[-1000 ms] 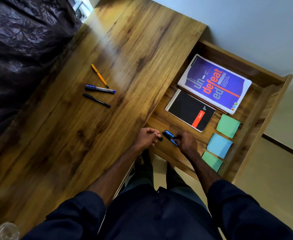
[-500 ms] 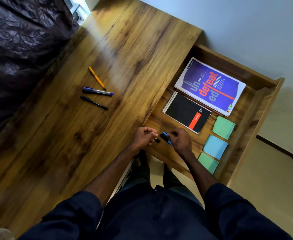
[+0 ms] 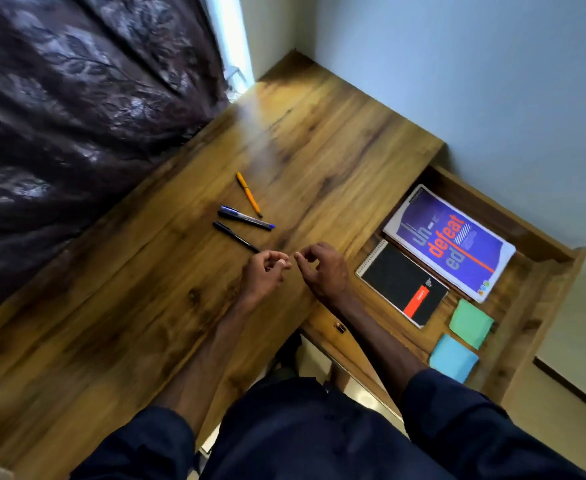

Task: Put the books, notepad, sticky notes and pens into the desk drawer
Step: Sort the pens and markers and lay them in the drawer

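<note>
My left hand (image 3: 265,271), fingers loosely curled and holding nothing, hovers just beside the black pen (image 3: 236,236). The pen lies up-left of it, its tip nearest my fingertips.

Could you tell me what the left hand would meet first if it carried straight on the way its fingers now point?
Probably the black pen: the left hand hovers just short of its near tip, though its height above the desk is unclear.

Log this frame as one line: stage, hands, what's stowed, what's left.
stage: reaching for pens | left hand: empty | right hand: empty | drawer: book, notepad, sticky notes | desk: three pens
</note>
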Demonstrator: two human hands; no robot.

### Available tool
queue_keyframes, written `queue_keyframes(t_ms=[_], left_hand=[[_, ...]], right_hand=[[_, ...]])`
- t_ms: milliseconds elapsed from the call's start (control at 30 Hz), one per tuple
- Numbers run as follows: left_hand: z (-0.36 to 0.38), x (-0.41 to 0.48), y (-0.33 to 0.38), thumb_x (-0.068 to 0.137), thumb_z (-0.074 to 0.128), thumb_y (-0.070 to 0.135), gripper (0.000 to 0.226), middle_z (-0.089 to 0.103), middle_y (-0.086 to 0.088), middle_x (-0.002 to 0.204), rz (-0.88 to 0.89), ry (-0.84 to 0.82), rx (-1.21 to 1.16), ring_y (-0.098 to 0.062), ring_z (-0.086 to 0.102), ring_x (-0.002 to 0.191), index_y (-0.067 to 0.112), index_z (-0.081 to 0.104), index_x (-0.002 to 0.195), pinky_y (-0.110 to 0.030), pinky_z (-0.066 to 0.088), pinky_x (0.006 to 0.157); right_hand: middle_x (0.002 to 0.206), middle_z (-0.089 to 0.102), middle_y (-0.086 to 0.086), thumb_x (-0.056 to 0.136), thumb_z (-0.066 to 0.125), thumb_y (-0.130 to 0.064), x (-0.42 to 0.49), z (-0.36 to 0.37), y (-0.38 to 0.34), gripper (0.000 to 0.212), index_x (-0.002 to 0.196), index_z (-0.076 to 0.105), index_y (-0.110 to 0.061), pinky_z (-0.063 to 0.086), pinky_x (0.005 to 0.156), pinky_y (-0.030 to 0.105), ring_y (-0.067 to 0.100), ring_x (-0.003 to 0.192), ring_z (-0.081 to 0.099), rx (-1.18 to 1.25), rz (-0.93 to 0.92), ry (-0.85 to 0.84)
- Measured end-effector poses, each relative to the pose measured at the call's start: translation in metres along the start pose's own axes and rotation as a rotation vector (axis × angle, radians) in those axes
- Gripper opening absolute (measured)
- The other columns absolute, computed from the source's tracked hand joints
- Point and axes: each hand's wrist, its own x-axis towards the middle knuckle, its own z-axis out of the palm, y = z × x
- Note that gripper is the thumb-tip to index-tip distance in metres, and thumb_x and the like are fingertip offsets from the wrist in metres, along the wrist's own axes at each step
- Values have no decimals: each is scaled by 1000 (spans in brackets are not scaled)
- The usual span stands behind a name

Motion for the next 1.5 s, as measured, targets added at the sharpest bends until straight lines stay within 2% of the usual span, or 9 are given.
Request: queue_keyframes(t_ms=[167, 300, 533, 733, 900, 1133, 1233, 1367, 1500], left_hand=[[-44, 20, -15, 92, 68, 27, 12, 78, 4, 90, -78, 181, 61, -15, 74, 76, 19, 74, 100, -38, 63, 72], [-71, 28, -25, 91, 68, 30, 10, 74, 7, 91, -162, 298, 144, -9, 69, 80, 23, 74, 96, -26, 55, 67], [-87, 47, -35, 91, 66, 38, 15, 73, 7, 91, -229, 327, 194, -11, 68, 83, 25, 72, 95, -37, 60, 78], [-83, 77, -23, 87, 64, 61, 42, 69, 1, 91, -265, 357, 302, -20, 64, 87, 19, 67, 90, -37, 52, 80], [-78, 98, -6, 88, 68, 49, 45, 71, -13, 113, -291, 345, 434, -32, 64, 110, 8, 70, 108, -42, 49, 90], [-90, 83, -27, 88, 74, 43, 24, 67, 5, 77, -416, 315, 355, -11, 61, 70, 22, 67, 81, -32, 56, 72], [-97, 68, -37, 89, 74, 41, 20, 66, 6, 83, -422, 319, 328, -9, 55, 71, 23, 68, 83, -29, 46, 67], [-97, 58, -45, 88, 73, 45, 22, 69, 4, 89, -412, 279, 313, -9, 59, 76, 24, 67, 86, -27, 44, 64], [-90, 55, -39, 86, 75, 47, 27, 70, 3, 90, -398, 273, 244, -11, 65, 81, 22, 67, 94, -33, 58, 72]], right_hand=[[94, 68, 5, 87, 67, -19, 43, 34, -26, 12, 96, 73, -13, 56, 71, 41, 20, 81, 64, -63, -13, -145], [96, 68, 8, 87, 66, -13, 80, 55, -52, 13, 99, 73, -12, 48, 69, 31, 27, 83, 65, -121, -24, -215], [93, 68, 11, 85, 64, -13, 130, 83, -66, 14, 95, 74, -12, 54, 68, 38, 32, 82, 67, -212, -20, -264], [95, 69, 8, 85, 64, -11, 131, 92, -61, 17, 97, 74, -16, 54, 63, 36, 28, 81, 67, -261, -36, -303], [98, 67, 9, 90, 67, -15, 131, 96, -60, 15, 102, 75, -14, 50, 61, 34, 27, 80, 66, -300, -81, -343], [99, 64, 5, 97, 62, -27, 135, 109, -59, 16, 101, 70, -13, 46, 57, 30, 14, 75, 57, -443, -98, -433], [97, 64, 5, 96, 63, -27, 133, 112, -59, 16, 102, 70, -14, 40, 58, 26, 12, 75, 53, -447, -87, -434], [90, 64, 1, 94, 65, -25, 125, 109, -62, 11, 98, 71, -17, 32, 50, 19, 12, 72, 54, -441, -59, -484], [89, 67, -4, 88, 71, -28, 105, 94, -55, 9, 93, 70, -20, 52, 60, 25, 10, 77, 62, -277, -14, -460]])
